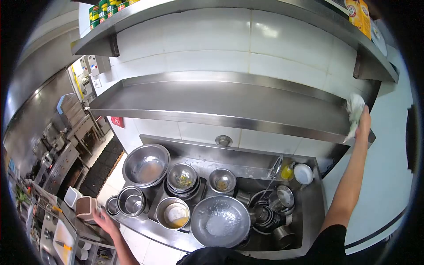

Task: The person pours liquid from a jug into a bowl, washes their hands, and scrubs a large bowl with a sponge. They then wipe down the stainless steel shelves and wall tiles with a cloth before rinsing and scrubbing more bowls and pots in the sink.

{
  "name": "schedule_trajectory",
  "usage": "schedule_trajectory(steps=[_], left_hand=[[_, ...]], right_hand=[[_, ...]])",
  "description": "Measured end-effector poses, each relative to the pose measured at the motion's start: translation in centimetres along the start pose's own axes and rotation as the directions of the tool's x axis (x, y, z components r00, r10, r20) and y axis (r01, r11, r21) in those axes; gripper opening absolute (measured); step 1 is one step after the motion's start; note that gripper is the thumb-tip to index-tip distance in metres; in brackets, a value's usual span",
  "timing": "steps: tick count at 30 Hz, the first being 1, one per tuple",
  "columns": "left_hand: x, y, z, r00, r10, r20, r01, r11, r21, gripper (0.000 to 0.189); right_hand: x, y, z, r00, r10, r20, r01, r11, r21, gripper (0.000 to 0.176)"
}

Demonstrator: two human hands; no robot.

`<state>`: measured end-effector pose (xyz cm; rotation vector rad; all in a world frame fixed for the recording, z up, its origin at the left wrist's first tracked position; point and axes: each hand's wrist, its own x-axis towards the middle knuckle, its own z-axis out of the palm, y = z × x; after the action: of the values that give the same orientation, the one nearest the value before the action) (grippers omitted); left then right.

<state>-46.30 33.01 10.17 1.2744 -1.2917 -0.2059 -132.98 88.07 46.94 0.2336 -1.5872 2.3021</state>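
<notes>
My right hand (364,123) is closed on a crumpled white cloth (354,110), which lies against the right end of the steel wall shelf (229,98). The right arm is stretched up and outward. Down at the lower left, my left hand (105,221) is held out with its fingers apart and nothing in them. In this view its fingertips overlap the edge of a brown square container (85,206). Small round metal pots (131,201) stand just right of that hand.
Below the shelf, a steel sink (293,245) holds stacked pots and pans. On its drainboard are a large wok-like bowl (221,221), a wide basin (146,164) and several smaller bowls. An upper shelf (229,3) carries cans and a yellow box (358,17).
</notes>
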Motion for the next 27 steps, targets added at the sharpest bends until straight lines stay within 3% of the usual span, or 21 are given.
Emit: schedule_trajectory(steps=[2,4,6,7,10,11,14,16,18,19,20,23,25,27], left_hand=[[3.3,8.5,2.9,0.982,0.180,0.048,-0.181,0.984,0.003,0.049],[7.6,12.3,6.9,0.907,0.415,0.079,-0.420,0.905,0.073,0.057],[10.2,20.7,8.9,0.847,0.506,0.162,-0.526,0.841,0.129,0.074],[12.1,22.1,10.6,0.812,0.553,0.188,-0.580,0.802,0.143,0.082],[18.2,22.6,16.0,0.779,0.560,0.283,-0.627,0.717,0.306,0.100],[20.0,22.4,17.8,0.782,0.557,0.280,-0.623,0.715,0.316,0.102],[24.8,21.5,21.7,0.785,0.555,0.277,-0.620,0.703,0.348,0.108],[27.5,19.8,24.0,0.750,0.610,0.256,-0.661,0.675,0.326,0.098],[29.5,17.7,26.3,0.687,0.689,0.231,-0.727,0.641,0.248,0.090],[29.9,17.4,27.3,0.665,0.738,0.115,-0.742,0.634,0.220,0.076],[30.8,16.8,28.1,0.643,0.761,0.088,-0.760,0.620,0.194,0.075],[33.0,15.4,30.5,0.557,0.830,-0.014,-0.826,0.556,0.097,0.064],[33.3,14.7,32.5,0.564,0.822,-0.082,-0.823,0.567,0.032,0.059],[33.5,14.5,33.3,0.581,0.802,-0.138,-0.811,0.585,-0.009,0.053]], right_hand=[[4.0,2.1,3.9,0.998,-0.023,0.052,0.009,0.967,0.255,0.050],[1.2,0.1,11.7,0.995,-0.012,0.099,-0.022,0.941,0.339,0.047],[-0.2,-1.1,19.1,0.985,-0.094,0.147,0.025,0.909,0.416,0.043],[-1.8,-1.9,23.1,0.971,-0.162,0.175,0.066,0.888,0.454,0.041],[-3.7,-2.7,33.9,0.956,-0.288,0.060,0.233,0.865,0.445,0.036],[-6.3,-3.6,37.5,0.964,-0.252,-0.088,0.262,0.837,0.479,0.035],[-2.3,-1.4,46.4,0.827,-0.503,-0.253,0.551,0.816,0.177,0.037],[3.8,1.1,51.1,0.603,-0.762,-0.235,0.717,0.648,-0.259,0.038],[-2.3,-0.3,54.0,0.584,-0.788,-0.193,0.625,0.589,-0.511,0.041],[-5.9,-0.6,55.4,0.562,-0.820,-0.110,0.454,0.416,-0.788,0.043],[-8.5,-0.5,57.3,0.558,-0.829,-0.018,0.229,0.175,-0.958,0.045],[-11.0,2.1,64.8,0.594,-0.804,-0.030,0.362,0.301,-0.882,0.048],[-11.6,2.7,69.4,0.613,-0.789,-0.045,0.431,0.381,-0.818,0.051],[-15.2,2.9,74.5,0.533,-0.840,-0.103,0.517,0.420,-0.745,0.050]])
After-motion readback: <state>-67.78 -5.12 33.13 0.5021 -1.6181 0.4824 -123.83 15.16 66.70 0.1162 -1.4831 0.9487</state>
